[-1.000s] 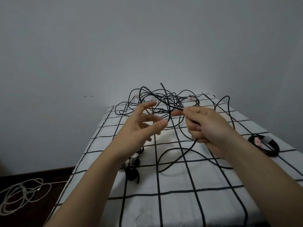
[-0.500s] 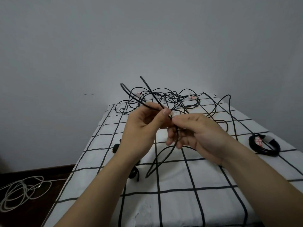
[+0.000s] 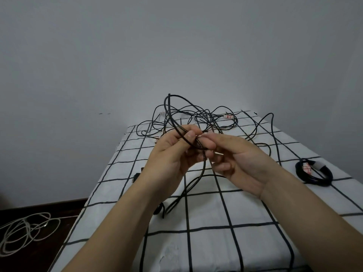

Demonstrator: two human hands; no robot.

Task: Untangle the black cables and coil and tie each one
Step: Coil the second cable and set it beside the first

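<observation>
Separating one strand from the heap: that, by my reading, is the step in hand.

Item 1, left hand (image 3: 172,154): fingers curled, thumb pressed over the black cable (image 3: 173,124), pinching it above the bed.

Item 2, right hand (image 3: 239,163): fingers bent, tips meeting the left thumb and pinching the same cable just beside it.

Item 3, the cable held: thin, round, matt black. It arches up from my grip towards the wall and hangs below the hands in a long loop that reaches the checked cloth (image 3: 216,242).

Item 4, tangle (image 3: 202,116): many thin black loops crossing one another at the far end of the bed, just beyond my hands. Ends with pale labels show among them.

Item 5, coiled cable (image 3: 314,173): one bundle, wound and banded, lying well apart to my right.

Handling note: I should feed the strand through slowly, hand over hand, following it back to each crossing and lifting it over. A hard pull would likely tighten the knots.

Item 6, pale cord (image 3: 25,230): loose on the floor, left.
</observation>
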